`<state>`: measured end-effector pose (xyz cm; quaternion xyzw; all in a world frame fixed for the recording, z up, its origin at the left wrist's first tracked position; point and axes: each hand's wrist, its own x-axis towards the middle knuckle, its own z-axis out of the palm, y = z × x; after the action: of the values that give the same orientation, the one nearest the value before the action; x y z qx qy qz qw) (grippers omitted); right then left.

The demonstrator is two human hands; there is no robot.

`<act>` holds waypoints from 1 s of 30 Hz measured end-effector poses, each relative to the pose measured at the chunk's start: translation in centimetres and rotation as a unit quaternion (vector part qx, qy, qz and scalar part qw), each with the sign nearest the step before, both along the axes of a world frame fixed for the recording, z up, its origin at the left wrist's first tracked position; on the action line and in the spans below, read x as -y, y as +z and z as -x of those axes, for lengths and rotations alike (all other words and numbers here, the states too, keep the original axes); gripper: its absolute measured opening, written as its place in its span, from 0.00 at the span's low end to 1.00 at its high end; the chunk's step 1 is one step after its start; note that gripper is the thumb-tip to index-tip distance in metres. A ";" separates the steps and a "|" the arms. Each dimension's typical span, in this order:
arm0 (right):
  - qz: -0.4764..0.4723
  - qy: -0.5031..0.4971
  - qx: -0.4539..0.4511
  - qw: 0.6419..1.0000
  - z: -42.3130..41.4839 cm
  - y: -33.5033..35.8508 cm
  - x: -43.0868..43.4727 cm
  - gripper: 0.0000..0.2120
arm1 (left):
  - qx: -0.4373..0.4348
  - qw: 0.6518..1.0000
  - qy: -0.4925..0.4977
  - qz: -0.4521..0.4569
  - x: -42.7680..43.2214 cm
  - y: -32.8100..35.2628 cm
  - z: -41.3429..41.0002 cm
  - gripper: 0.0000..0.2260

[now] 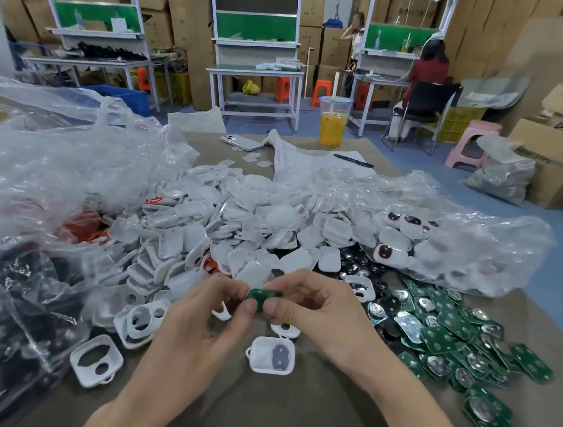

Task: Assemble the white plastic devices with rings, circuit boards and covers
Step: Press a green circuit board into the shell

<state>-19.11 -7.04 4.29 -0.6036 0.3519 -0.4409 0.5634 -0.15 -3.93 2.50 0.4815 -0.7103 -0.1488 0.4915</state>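
Note:
My left hand [210, 313] and my right hand [315, 311] meet over the table's middle and pinch one small green circuit board [263, 296] between fingertips. A white plastic piece [223, 313] shows under my left fingers. Directly below the hands lies a white plastic shell [271, 355] with a grey pad inside. White covers with two holes [96, 360] lie at the left. A heap of white shells [238, 223] fills the middle. Green circuit boards [450, 339] are piled at the right.
Clear plastic bags [54, 164] cover the left; another bag [470, 242] holds finished devices at the right. A cup of orange drink [333, 122], a phone [241, 141], paper and a pen [353, 160] sit at the far edge. A seated person [424, 75] works behind.

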 end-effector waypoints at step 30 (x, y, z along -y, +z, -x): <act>-0.040 0.023 0.049 0.998 0.3 -0.6 0.7 0.12 | -0.110 0.988 -0.038 -0.098 0.4 -0.1 -0.1 0.09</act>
<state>-19.45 -7.69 3.66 -0.5666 0.3266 -0.4424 0.6137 -0.06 -4.30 2.41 0.4805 -0.6517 -0.2889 0.5109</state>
